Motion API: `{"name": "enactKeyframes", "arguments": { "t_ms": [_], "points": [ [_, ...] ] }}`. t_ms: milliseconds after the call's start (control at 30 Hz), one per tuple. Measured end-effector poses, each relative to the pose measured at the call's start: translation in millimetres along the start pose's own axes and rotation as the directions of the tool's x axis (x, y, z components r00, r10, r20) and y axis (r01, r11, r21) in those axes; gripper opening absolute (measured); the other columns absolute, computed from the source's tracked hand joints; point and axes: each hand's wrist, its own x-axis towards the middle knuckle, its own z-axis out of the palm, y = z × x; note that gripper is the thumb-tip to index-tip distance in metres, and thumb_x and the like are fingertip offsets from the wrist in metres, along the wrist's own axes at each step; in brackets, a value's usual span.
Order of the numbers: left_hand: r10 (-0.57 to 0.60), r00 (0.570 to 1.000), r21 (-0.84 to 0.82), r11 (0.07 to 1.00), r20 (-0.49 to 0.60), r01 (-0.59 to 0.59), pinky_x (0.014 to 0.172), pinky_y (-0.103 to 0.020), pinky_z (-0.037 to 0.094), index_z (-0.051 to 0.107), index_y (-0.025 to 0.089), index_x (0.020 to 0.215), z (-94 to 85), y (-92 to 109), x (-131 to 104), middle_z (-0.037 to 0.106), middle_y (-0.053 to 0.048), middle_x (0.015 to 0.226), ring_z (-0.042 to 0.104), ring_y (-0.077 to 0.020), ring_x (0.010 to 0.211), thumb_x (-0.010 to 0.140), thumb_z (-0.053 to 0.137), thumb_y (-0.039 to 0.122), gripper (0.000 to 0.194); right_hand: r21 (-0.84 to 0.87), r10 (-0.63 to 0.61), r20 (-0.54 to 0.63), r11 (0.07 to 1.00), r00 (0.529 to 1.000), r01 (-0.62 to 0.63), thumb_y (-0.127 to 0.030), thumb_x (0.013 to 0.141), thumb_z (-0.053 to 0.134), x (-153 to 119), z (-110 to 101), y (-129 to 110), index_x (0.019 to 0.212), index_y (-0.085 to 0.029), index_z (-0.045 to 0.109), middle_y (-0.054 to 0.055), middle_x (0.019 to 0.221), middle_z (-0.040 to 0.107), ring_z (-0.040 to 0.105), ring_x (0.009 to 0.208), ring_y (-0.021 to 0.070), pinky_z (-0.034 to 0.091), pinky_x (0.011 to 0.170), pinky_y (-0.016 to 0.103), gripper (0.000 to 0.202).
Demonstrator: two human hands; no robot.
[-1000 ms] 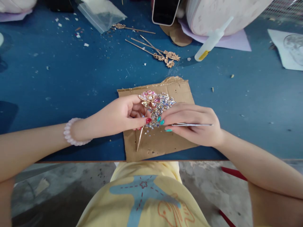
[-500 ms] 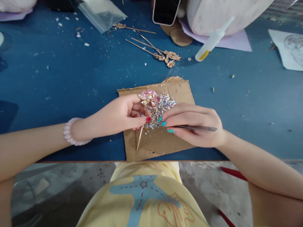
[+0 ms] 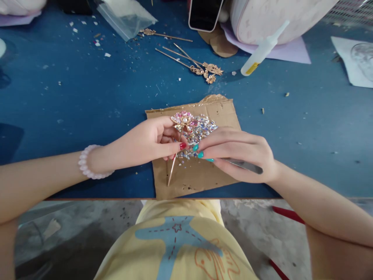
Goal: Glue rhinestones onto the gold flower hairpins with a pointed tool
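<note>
My left hand [image 3: 145, 142] pinches the thin stem of a gold hairpin [image 3: 171, 171], whose flower head with pink stones and a pearl [image 3: 184, 119] rests at my fingertips. The pin's lower end points down over the cardboard [image 3: 204, 177]. My right hand [image 3: 241, 153] is closed round metal tweezers [image 3: 247, 166]; their tips are hidden by my fingers. Its fingertips lie close to my left thumb, over a pile of small glittering rhinestones [image 3: 201, 130] on the cardboard.
Several gold hairpins [image 3: 210, 69] lie behind the cardboard. Beyond are a plastic bag [image 3: 125, 19], a phone [image 3: 205, 14], a glue bottle [image 3: 256, 56] on its side and a large pale rounded object [image 3: 262, 19]. A paper with a drawing [image 3: 354, 58] sits at right.
The tweezers have tilted, their rear end now lower and slightly further left. My right fingertips have shifted slightly left; my left hand holds the pin much as before.
</note>
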Motion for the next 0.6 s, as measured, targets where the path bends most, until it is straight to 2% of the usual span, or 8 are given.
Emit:
{"name": "enactKeyframes", "arguments": {
  "t_ms": [200,367,600],
  "points": [
    [0.029,0.999,0.035,0.999,0.030,-0.030,0.058,-0.016,0.055,0.066,0.017,0.107,-1.9,-0.5,1.1,0.071,-0.001,0.092,0.064,-0.0072,0.068,0.086,0.069,0.017,0.021,-0.002,-0.008,0.020,1.000,1.000,0.008,-0.007,0.095,0.055,-0.7,0.3,1.6,0.105,-0.016,0.065,0.012,0.105,0.076,0.072,0.102,0.0167,0.060,0.091,0.034,0.017],
    [0.019,1.000,0.044,0.999,0.008,-0.019,0.057,-0.016,0.055,0.065,0.015,0.104,-1.1,0.6,1.4,0.070,-0.001,0.093,0.065,-0.0079,0.069,0.083,0.070,0.015,0.022,-0.010,-0.021,0.031,1.000,0.999,0.021,-0.008,0.097,0.052,-1.4,1.2,3.2,0.107,-0.017,0.064,0.011,0.108,0.076,0.072,0.103,0.0166,0.060,0.093,0.035,0.018],
    [-0.004,1.000,0.036,0.999,-0.029,0.005,0.056,-0.018,0.055,0.064,0.015,0.097,-0.9,2.2,0.4,0.067,0.000,0.089,0.064,-0.0080,0.066,0.078,0.071,0.012,0.021,-0.072,-0.086,0.027,0.994,0.996,0.087,-0.002,0.092,0.056,-4.4,4.6,5.0,0.106,-0.010,0.067,0.015,0.107,0.076,0.070,0.104,0.0209,0.062,0.091,0.039,0.019]
  ]
}}
